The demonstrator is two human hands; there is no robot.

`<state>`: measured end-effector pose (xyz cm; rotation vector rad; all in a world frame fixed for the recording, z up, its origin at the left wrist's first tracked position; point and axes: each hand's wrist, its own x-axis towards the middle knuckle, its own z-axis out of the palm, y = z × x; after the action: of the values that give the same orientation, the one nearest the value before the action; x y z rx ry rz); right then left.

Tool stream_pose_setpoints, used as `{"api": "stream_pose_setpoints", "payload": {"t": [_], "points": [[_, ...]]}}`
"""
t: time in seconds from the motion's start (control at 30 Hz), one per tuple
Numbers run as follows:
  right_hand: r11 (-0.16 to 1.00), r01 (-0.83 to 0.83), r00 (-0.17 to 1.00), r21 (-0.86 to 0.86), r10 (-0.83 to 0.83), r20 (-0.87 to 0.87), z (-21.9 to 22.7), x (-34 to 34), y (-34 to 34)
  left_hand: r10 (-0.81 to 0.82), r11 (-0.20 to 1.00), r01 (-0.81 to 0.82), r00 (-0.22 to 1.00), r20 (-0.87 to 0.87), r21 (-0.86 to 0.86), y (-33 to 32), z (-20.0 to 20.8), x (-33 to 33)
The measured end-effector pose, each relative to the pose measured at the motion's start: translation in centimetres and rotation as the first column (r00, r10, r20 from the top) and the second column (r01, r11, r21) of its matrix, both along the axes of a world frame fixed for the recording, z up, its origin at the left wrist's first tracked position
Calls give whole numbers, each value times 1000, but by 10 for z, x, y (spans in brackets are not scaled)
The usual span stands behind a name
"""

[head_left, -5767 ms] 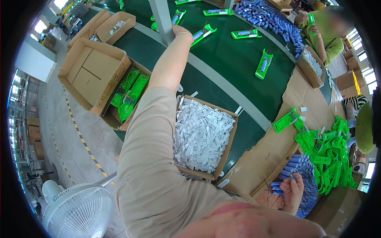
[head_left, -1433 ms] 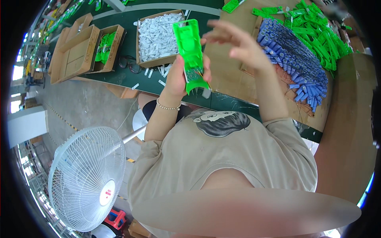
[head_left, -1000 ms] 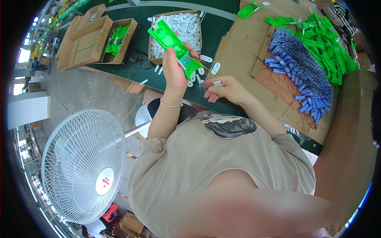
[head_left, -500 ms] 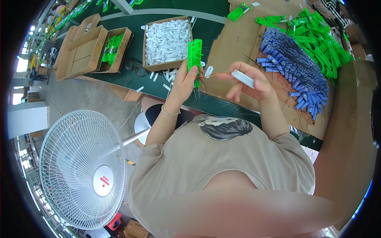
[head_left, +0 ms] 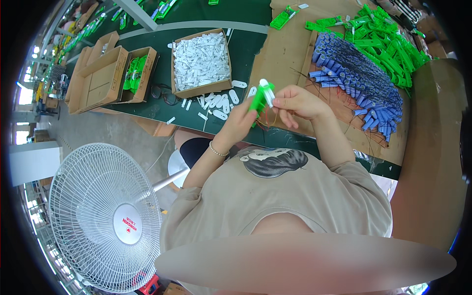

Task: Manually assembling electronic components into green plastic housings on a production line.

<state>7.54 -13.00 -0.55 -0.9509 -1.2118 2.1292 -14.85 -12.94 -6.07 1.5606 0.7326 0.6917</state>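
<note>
My left hand [head_left: 237, 123] is closed round a green plastic housing [head_left: 256, 102], held upright and slightly tilted above the front edge of the table. My right hand [head_left: 297, 102] pinches a narrow white oblong piece [head_left: 268, 94] between thumb and fingers, against or just in front of the housing's right side; whether it sits inside cannot be made out. Thin reddish wires [head_left: 265, 120] hang below the housing between my hands. Left of my hands, loose white oval covers [head_left: 221, 103] lie scattered on the green table [head_left: 196, 118].
A cardboard box of small white parts [head_left: 201, 61] stands behind the covers. Farther left are an open carton [head_left: 98, 73] and a box with green housings [head_left: 135, 73]. Blue wired cylinders [head_left: 354, 73] and piled green housings [head_left: 388, 44] lie right. A fan [head_left: 103, 216] stands left.
My right hand has moved left, bringing the white piece up to the green housing. My left hand has shifted right and lower, and the housing now leans.
</note>
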Motion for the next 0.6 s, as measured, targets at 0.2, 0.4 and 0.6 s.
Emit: {"api": "stream_pose_setpoints", "payload": {"t": [0.2,0.4,0.6], "points": [[959,248,947,138,-270,175,-3,-6,-1,61,988,-52,997,-54,146,-10,8,9],[728,425,792,538,-587,168,-19,-27,-6,109,991,-106,994,32,-76,-8,-12,12],[881,324,910,344,-390,142,-11,-23,-5,309,951,-295,918,249,-95,-3,2,12]]}}
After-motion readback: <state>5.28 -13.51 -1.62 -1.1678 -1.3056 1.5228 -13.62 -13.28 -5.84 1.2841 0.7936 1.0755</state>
